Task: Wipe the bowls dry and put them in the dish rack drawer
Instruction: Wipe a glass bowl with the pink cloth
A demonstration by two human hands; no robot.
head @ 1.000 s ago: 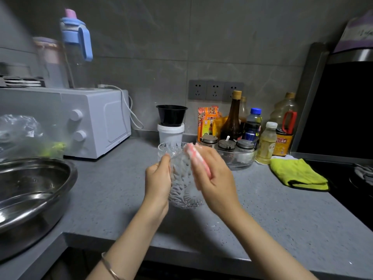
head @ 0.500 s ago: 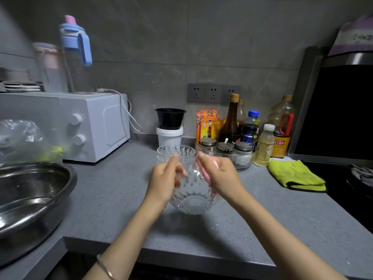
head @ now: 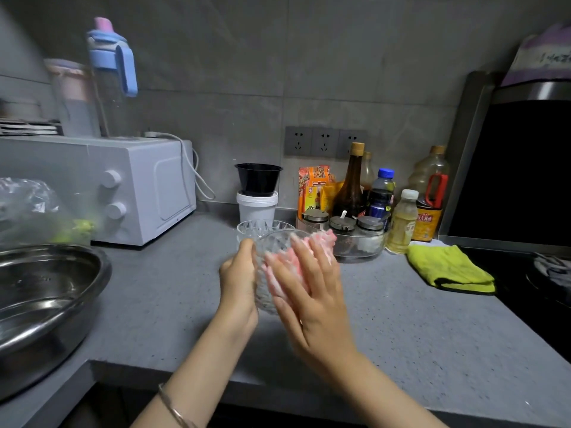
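Observation:
I hold a clear cut-glass bowl (head: pixel 273 244) tilted on its side above the grey counter (head: pixel 401 319). My left hand (head: pixel 239 279) grips the bowl's left side. With straight, spread fingers, my right hand (head: pixel 312 299) presses a pink cloth (head: pixel 324 239) against the bowl; the cloth shows above my fingertips and through the glass. A second clear glass bowl (head: pixel 262 226) stands upright on the counter just behind. No dish rack drawer is in view.
A steel basin (head: pixel 46 288) sits at the left, with a white microwave (head: pixel 139 186) behind it. A white tub with a black bowl on top (head: pixel 258 193), bottles (head: pixel 352 186) and a glass dish of jars (head: pixel 361 245) line the wall. At right lie a yellow cloth (head: pixel 448 267) and the stove (head: pixel 543 273).
The bowl has turned from upright to tilted on its side. My right hand has moved over it with the pink cloth, fingers now spread flat. My left hand stays on the left side.

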